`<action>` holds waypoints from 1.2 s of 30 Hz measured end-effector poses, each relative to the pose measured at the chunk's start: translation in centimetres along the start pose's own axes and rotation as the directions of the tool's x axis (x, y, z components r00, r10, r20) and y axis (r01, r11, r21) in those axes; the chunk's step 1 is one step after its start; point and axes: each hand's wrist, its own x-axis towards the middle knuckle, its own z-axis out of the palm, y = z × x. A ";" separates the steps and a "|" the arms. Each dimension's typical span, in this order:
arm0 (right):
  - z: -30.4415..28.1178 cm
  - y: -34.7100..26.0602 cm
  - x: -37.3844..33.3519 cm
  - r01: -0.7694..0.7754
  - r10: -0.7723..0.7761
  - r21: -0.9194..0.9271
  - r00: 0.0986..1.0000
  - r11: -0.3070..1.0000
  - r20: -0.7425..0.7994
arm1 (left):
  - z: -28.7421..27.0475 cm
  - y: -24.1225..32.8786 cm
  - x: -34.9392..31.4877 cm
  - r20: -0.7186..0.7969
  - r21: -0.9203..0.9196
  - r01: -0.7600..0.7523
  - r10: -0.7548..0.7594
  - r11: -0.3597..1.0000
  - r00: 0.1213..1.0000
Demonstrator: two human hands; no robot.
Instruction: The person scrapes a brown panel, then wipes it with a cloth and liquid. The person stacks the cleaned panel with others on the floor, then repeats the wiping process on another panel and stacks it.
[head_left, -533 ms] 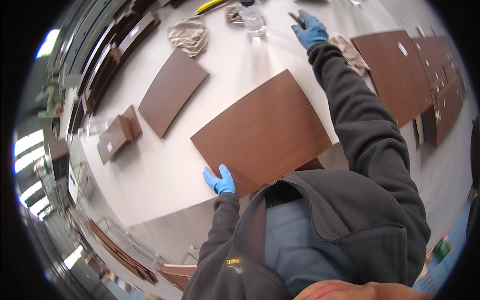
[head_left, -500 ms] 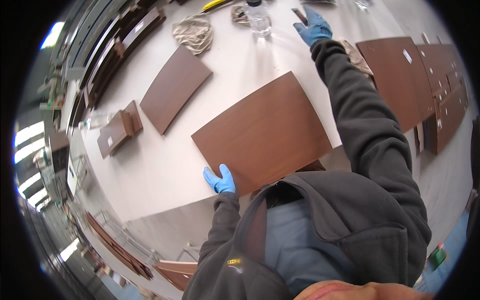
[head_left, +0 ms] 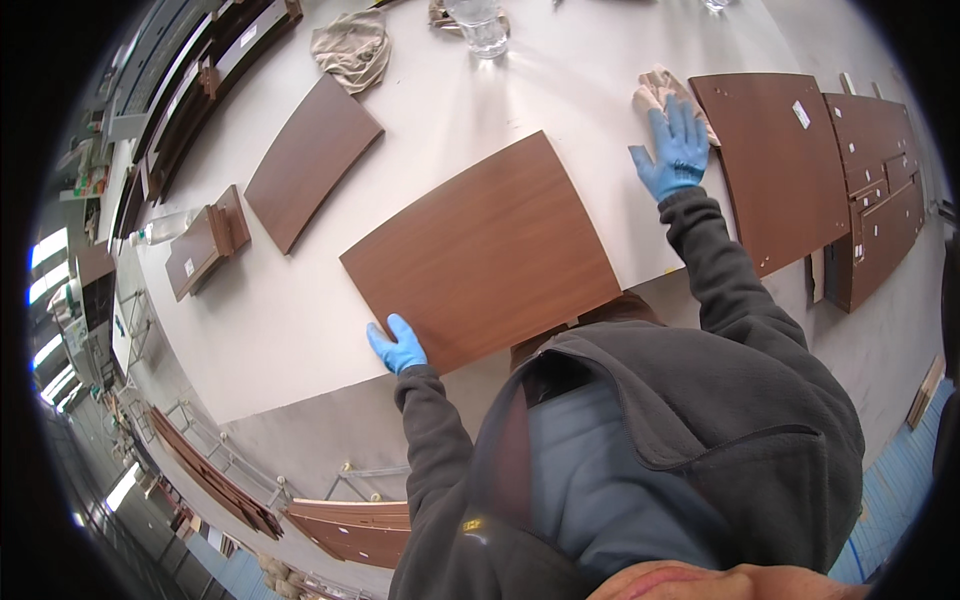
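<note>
A brown wood-look panel (head_left: 485,250) lies flat at the table's front edge, close to my body. My left hand (head_left: 398,347), in a blue glove, rests at the panel's left front corner with thumb and fingers apart. Further to the right, my right hand (head_left: 672,150), also gloved in blue, is spread flat with its fingertips at a crumpled beige cloth (head_left: 652,88). It holds nothing. The cloth is partly hidden by the fingers and lies against a larger brown panel (head_left: 770,170) bearing a white label.
A smaller brown panel (head_left: 312,160) and a bunched beige cloth (head_left: 352,48) lie on the white table (head_left: 250,350). Left of them sit small stacked brown pieces (head_left: 205,245) beside a clear bottle (head_left: 165,228). Another clear bottle (head_left: 482,28) stands at the back. Several labelled panels (head_left: 880,200) lie far right.
My right hand has come back from near the far bottle to the beige cloth. The small dark object it held is no longer in it. My left hand stays at the panel's corner.
</note>
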 end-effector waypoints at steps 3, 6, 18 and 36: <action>3.0 2.4 1.0 -0.128 0.127 0.006 0.986 0.992 0.106 | -0.4 -1.0 0.9 -0.126 0.065 -0.098 0.106 0.993 0.986; 6.1 1.2 3.2 -0.076 0.092 -0.085 0.975 0.993 0.204 | -1.4 0.1 2.2 -0.142 -0.157 -0.170 0.148 0.973 0.979; -10.9 -23.3 1.1 0.070 -0.081 0.927 0.996 0.368 -0.043 | 0.5 22.1 -4.0 0.734 -0.667 0.645 0.476 0.373 0.484; -7.1 -18.0 6.2 -0.224 0.305 0.915 0.945 0.334 0.120 | -3.6 12.9 -3.1 0.653 -0.607 0.203 0.336 0.769 0.679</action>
